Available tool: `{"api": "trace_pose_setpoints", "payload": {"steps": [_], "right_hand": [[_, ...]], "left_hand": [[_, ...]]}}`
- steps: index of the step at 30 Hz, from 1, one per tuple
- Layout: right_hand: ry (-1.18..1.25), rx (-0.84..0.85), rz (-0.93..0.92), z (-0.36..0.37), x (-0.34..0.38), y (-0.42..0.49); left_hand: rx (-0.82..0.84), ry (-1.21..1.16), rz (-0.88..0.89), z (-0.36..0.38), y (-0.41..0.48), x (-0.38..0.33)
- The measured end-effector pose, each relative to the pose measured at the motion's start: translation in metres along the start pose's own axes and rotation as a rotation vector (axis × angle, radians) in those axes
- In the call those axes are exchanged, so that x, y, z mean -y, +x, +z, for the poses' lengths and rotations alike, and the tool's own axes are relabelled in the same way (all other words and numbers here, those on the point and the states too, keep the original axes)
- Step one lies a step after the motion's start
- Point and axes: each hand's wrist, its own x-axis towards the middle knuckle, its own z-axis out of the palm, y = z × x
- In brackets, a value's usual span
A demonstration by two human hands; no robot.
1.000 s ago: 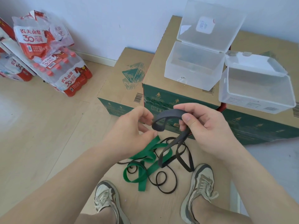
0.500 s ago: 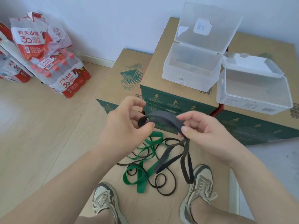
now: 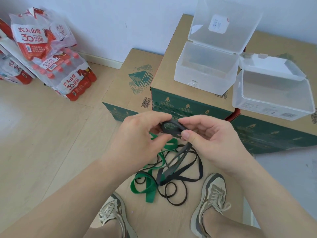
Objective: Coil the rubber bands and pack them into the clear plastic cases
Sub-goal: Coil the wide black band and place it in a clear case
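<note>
While both hands are held up just in front of the cardboard boxes (image 3: 137,86), they work on one dark grey rubber band (image 3: 171,128). The left hand (image 3: 142,134) has its fingers curled and pinches the left side of a small loop of that band. The right hand (image 3: 211,140) pinches the loop's right side between thumb and forefinger. The two hands are close together, with only the loop between them. From under the right thumb the rest of the grey band hangs down to the floor.

Below the hands, between the two shoes (image 3: 212,191), the other bands lie in a loose tangle on a flat sheet of cardboard (image 3: 171,219). A broad green band (image 3: 147,188) lies to the left, a wider black band (image 3: 193,169) to the right, and several thin black bands (image 3: 173,193) nearest the feet.

On top of the boxes, further off and to the right, stand the two clear plastic cases, side by side and both open. The left case (image 3: 202,79) has its lid (image 3: 223,23) standing upright. The right case (image 3: 271,107) has its lid tilted back. I see no bands inside either.

Far left, against the wall, packs of bottled water (image 3: 68,78) in red and clear wrap are piled on the pale wooden floor (image 3: 42,134).
</note>
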Motion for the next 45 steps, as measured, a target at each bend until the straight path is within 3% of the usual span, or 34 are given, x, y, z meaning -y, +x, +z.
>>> {"api": "trace_pose_setpoints", "payload": {"steps": [5,10,16,22,27,33,37,45], "right_hand": [[0.056,0.002,0.0,-0.007,0.0,0.001],[0.157,0.132,0.056,-0.002,0.004,-0.003],[0.184,-0.031,-0.006,0.004,0.01,-0.003],[-0.05,-0.153,-0.045,0.015,0.008,-0.008],[-0.273,-0.1,-0.113,0.019,0.007,-0.012],[0.043,-0.086,0.04,0.022,0.019,-0.011],[0.161,-0.203,0.097,0.028,0.023,-0.011],[0.138,-0.306,0.076,0.028,0.024,-0.007]], "left_hand": [[-0.013,-0.004,0.071,-0.003,0.003,-0.003],[-0.035,0.023,0.098,-0.002,0.003,-0.004],[-0.054,-0.019,0.115,0.002,-0.001,-0.007],[-0.021,0.01,0.134,0.006,0.002,-0.003],[-0.028,0.033,0.1,0.006,0.002,-0.002],[-0.127,0.035,0.053,0.006,0.0,-0.007],[-0.177,0.046,0.075,0.009,-0.001,-0.011],[-0.197,0.06,0.011,0.013,-0.001,-0.009]]}}
